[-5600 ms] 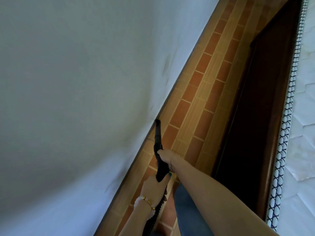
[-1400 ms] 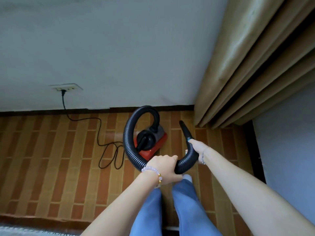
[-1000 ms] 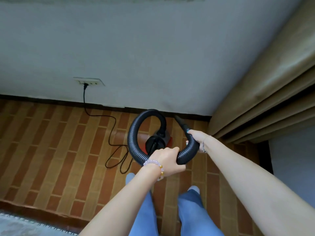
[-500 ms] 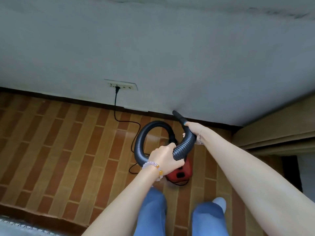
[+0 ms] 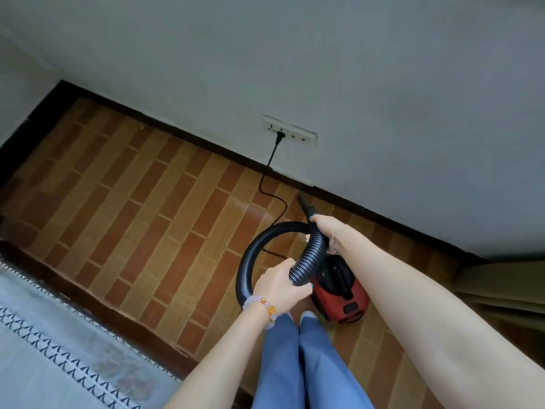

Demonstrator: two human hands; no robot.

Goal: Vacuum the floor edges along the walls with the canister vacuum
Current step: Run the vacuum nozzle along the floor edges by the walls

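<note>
Two hands grip hose (image 5: pixel 309 259): left hand (image 5: pixel 281 286) at loop, right hand (image 5: pixel 327 231) behind nozzle (image 5: pixel 305 205), seemingly near wall (image 5: pixel 383 84).

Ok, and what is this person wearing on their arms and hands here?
No sleeves in view. The left hand wears a bead bracelet at the wrist, pale beads with a few gold ones. The right hand has a thin chain at its wrist. Teal nail polish shows on both hands.

Vacuum (image 5: pixel 343 290) red, black top. Hose (image 5: pixel 244 270) black, ribbed. Cord (image 5: pixel 269 162) black, socket (image 5: pixel 290 133) white. Floor (image 5: pixel 132 202): brick-pattern tiles, rust and tan; skirting (image 5: pixel 188 137) dark brown. Wall (image 5: pixel 324 69) pale grey. Trousers (image 5: pixel 295 364) blue. Bracelet (image 5: pixel 261 304): pale pink beads, gold bits. Bedcover (image 5: pixel 44 367) white, navy chevron border.
</note>
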